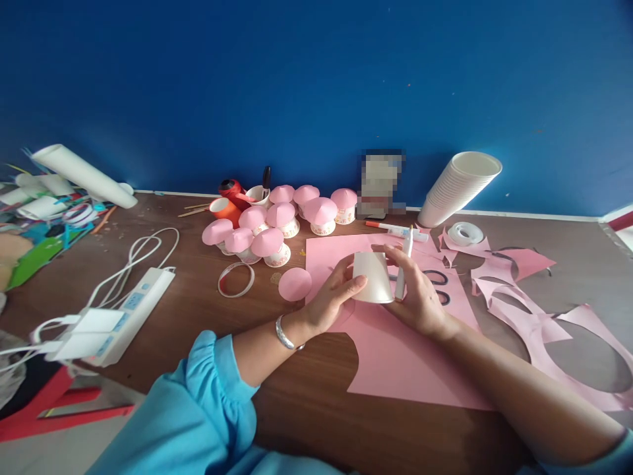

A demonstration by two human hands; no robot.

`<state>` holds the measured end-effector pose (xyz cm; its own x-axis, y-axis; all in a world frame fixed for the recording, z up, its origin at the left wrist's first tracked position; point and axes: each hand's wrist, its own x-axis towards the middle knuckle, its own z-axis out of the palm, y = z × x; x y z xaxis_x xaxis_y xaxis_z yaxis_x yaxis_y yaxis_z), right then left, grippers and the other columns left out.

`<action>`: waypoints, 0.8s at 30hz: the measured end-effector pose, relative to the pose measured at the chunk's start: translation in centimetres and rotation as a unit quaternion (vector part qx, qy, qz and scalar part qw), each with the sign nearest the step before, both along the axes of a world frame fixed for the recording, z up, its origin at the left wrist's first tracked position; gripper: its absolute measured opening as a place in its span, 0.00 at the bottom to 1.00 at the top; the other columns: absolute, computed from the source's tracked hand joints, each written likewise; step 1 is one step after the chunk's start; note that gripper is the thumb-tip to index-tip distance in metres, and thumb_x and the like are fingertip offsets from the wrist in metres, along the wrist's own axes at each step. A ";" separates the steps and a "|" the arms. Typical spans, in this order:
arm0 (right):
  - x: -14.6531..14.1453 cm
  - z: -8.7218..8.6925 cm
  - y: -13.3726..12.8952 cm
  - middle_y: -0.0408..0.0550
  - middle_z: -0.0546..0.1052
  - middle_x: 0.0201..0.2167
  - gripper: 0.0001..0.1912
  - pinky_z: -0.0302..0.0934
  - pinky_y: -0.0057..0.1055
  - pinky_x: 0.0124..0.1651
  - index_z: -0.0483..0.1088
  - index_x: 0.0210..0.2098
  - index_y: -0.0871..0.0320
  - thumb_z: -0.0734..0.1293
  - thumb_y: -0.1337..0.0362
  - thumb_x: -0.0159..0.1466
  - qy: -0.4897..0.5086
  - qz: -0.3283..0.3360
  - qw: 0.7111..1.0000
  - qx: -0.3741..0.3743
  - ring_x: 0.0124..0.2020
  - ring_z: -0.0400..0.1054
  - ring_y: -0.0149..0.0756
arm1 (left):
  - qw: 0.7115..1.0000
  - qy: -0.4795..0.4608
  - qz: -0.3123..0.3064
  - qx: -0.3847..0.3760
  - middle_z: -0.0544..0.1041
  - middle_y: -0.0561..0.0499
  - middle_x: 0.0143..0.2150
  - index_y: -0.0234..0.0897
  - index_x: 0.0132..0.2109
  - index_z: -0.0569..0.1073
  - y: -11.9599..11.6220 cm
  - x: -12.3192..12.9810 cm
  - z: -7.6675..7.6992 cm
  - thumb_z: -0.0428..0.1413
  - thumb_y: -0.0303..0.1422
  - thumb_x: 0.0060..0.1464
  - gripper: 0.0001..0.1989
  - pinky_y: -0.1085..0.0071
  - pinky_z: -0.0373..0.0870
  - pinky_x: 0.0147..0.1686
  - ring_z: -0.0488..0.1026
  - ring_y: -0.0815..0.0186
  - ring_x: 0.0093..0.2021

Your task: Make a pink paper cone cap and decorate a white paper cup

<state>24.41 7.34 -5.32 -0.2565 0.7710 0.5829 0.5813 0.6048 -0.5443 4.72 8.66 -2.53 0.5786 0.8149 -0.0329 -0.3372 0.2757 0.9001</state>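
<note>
A white paper cup (374, 280) is held upside down above the pink paper sheet (415, 363). My left hand (332, 293) grips the cup from its left side, thumb on the front. In my right hand (420, 297) a white marker pen (403, 264) stands upright, its tip pointing up, while the fingers also touch the cup's right side. Dark scissor handles (436, 277) show on the sheet behind my right hand; the blades are hidden. A pink paper circle (295, 284) lies left of my left hand.
Several small cups with pink cone tops (268, 243) stand at the back. A tape ring (236, 280), a stack of paper cups (459, 188), a tape roll (465, 233) and pink scraps (539, 316) lie around. A power strip (136, 316) with cables sits left.
</note>
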 end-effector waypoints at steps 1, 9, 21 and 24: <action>0.0 0.0 -0.1 0.60 0.71 0.65 0.41 0.74 0.51 0.55 0.49 0.74 0.49 0.71 0.60 0.67 -0.007 0.004 1.000 0.010 0.57 0.75 0.54 | 1.000 -0.015 -0.010 -0.024 0.75 0.40 0.61 0.38 0.62 0.69 0.1 0.0 0.0 0.60 0.45 0.62 0.26 0.58 0.67 0.60 0.71 0.50 0.63; -0.3 -0.1 0.0 0.61 0.69 0.68 0.49 0.74 0.50 0.58 0.42 0.76 0.50 0.72 0.54 0.66 -0.031 0.035 0.999 0.000 0.60 0.73 0.56 | 0.989 -0.074 -0.006 -0.126 0.80 0.42 0.46 0.36 0.52 0.77 0.3 -0.1 -0.8 0.61 0.46 0.60 0.20 0.61 0.74 0.43 0.77 0.52 0.50; 0.0 0.1 0.5 0.60 0.69 0.67 0.47 0.72 0.55 0.59 0.42 0.76 0.49 0.71 0.63 0.66 -0.045 -0.002 0.997 0.060 0.63 0.71 0.57 | 0.985 -0.112 -0.045 -0.126 0.79 0.41 0.53 0.38 0.63 0.70 1.4 -0.6 -1.4 0.61 0.46 0.61 0.28 0.54 0.73 0.55 0.77 0.51 0.54; 0.2 0.8 0.5 0.61 0.70 0.67 0.46 0.73 0.54 0.57 0.42 0.76 0.51 0.71 0.65 0.66 -0.073 -0.012 0.996 0.054 0.61 0.71 0.58 | 0.987 -0.110 -0.046 -0.109 0.79 0.41 0.54 0.37 0.61 0.71 1.3 -0.5 -1.4 0.63 0.41 0.59 0.26 0.54 0.72 0.56 0.77 0.51 0.55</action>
<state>24.60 7.87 -4.52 -0.3266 0.7135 0.6199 0.6652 0.6395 -0.3855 4.23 9.94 -3.97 0.6628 0.7458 -0.0672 -0.4818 0.4935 0.7241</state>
